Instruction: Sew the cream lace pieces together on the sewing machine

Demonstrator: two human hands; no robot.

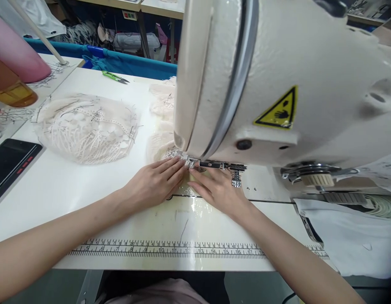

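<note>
Both my hands lie flat on the white sewing table under the head of a cream sewing machine. My left hand has its fingers stretched out and pressed on a small piece of white lace beside the presser foot. My right hand lies flat too, its fingertips on the lace just in front of the needle area. The needle itself is hidden by the machine head.
A pile of white lace pieces lies at the left, more lace behind. Green thread snips lie farther back. A dark phone sits at the left edge. A printed ruler runs along the front edge. Pink and amber containers stand far left.
</note>
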